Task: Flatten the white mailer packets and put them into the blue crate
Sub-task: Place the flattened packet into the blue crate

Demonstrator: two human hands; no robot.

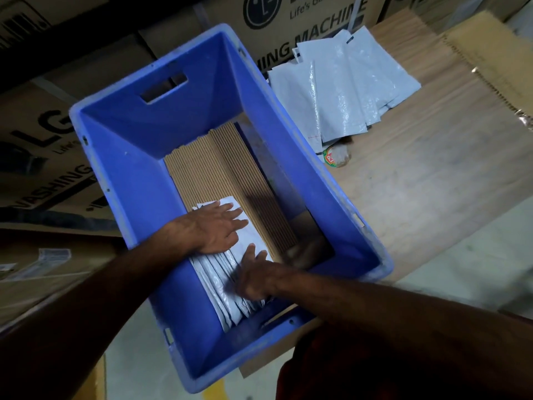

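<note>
A blue crate [138, 157] stands in the middle of the view, lined with corrugated cardboard [213, 163]. A stack of white mailer packets [222, 287] lies on the crate floor at its near left side. My left hand [216, 226] lies flat with straight fingers on the far end of the stack. My right hand [253, 275], slightly blurred, presses down on the middle of the same stack, fingers extended. Outside the crate, a loose pile of white mailer packets [343, 88] lies on a cardboard sheet to the far right.
Large LG washing-machine cartons [288, 21] stand behind and left of the crate. A brown cardboard sheet [432, 168] covers the floor on the right. A small round printed wrapper [336, 157] lies by the loose pile. A honeycomb cardboard edge [490, 67] sits far right.
</note>
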